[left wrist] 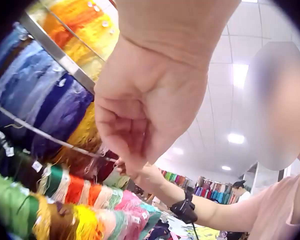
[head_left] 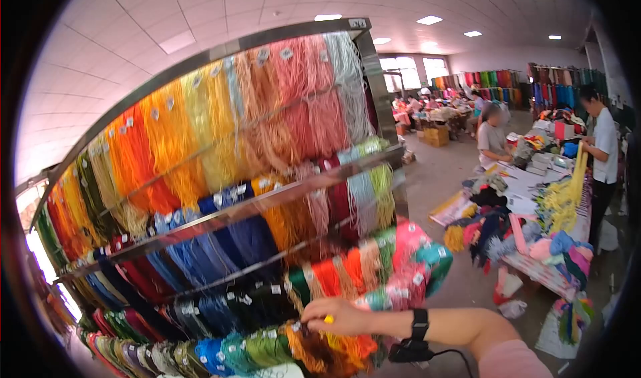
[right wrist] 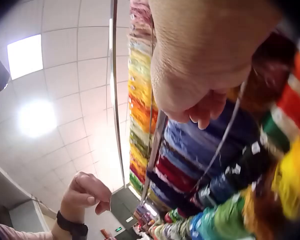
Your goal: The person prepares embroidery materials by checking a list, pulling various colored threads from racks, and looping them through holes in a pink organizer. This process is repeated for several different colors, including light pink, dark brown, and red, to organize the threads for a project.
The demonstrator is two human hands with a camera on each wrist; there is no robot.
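Note:
My right hand hangs in front of the lower rows of coloured yarn skeins, its fingers loosely curled. A small bit of yellow shows by its fingers in the head view. In the right wrist view, nothing shows in its curled fingers. My left hand is raised before the rack, fingers bent loosely toward the palm and no object visible in them; the head view does not show it. Closest below the right hand are brown skeins and orange-yellow skeins. Blue skeins hang on the middle row.
A metal rack with several rows of tagged skeins fills the left side. At right, a table bears heaps of yarn, with two people beside it. A white sheet lies at the bottom edge. Bags lie on the floor.

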